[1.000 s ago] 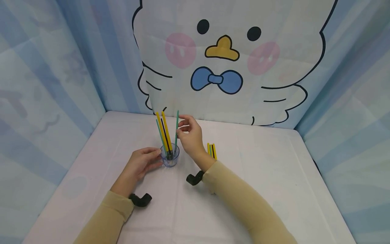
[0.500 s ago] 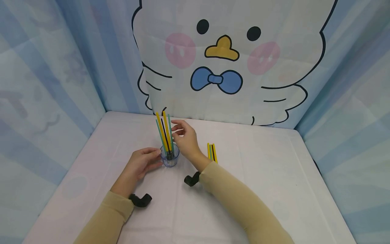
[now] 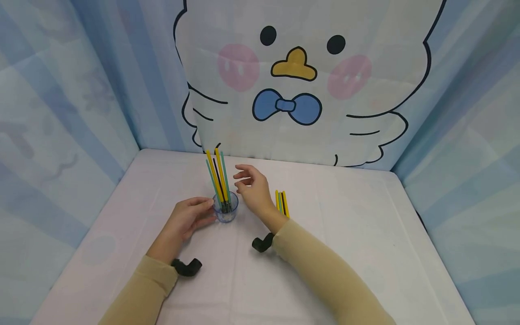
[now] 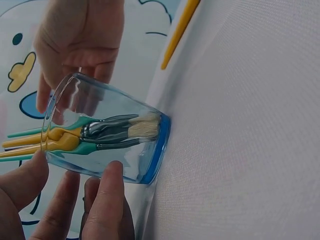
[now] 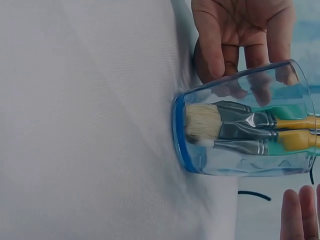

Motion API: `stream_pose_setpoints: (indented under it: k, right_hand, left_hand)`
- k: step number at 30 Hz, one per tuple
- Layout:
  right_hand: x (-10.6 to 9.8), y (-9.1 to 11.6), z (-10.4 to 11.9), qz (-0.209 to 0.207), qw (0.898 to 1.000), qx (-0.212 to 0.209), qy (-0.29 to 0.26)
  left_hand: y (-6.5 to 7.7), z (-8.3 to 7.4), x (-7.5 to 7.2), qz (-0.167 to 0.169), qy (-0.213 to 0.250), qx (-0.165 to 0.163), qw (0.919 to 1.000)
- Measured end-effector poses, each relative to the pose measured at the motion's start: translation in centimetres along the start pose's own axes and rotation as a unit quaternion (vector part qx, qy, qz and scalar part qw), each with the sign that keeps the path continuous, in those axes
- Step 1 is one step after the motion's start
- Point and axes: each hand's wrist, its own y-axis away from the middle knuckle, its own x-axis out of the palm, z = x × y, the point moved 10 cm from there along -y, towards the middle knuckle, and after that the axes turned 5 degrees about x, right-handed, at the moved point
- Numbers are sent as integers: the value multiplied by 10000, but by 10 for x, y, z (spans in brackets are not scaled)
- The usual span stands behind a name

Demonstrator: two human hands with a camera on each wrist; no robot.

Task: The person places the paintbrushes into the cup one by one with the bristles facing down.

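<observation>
A clear cup with a blue base [image 3: 225, 217] stands upright on the table. Several paintbrushes [image 3: 220, 180] with yellow, green and dark handles lean in it; in the left wrist view their pale bristles [image 4: 144, 130] point down at the cup's bottom. Against the cup's left side rest the fairly straight fingers of my left hand [image 3: 190, 217]. My right hand [image 3: 255, 192] hovers just right of the brush handles, holding nothing, its fingers loosely bent. Both wrist views show fingers on either side of the glass wall.
More brush handles [image 3: 282, 203], yellow, green and dark, lie right of my right hand, their lower parts hidden by the forearm. Patterned curtains [image 3: 69, 113] enclose the pale table [image 3: 227, 284] at the back and sides.
The green-handled brush that my right hand held has settled leftward among the others in the cup. My right hand has let go and moved slightly right. The left hand stays put.
</observation>
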Motion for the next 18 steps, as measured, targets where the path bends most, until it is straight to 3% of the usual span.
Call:
stream_pose_setpoints:
  k: [9,18]
  right_hand:
    - [-19,6,-14,-174,9995,233,-118]
    - [-37,14,-25,-123,9986,497,-152]
  left_hand:
    - [1,-3,0,51,-26,119,9999]
    - [2,-2,1,64,38,40,10000]
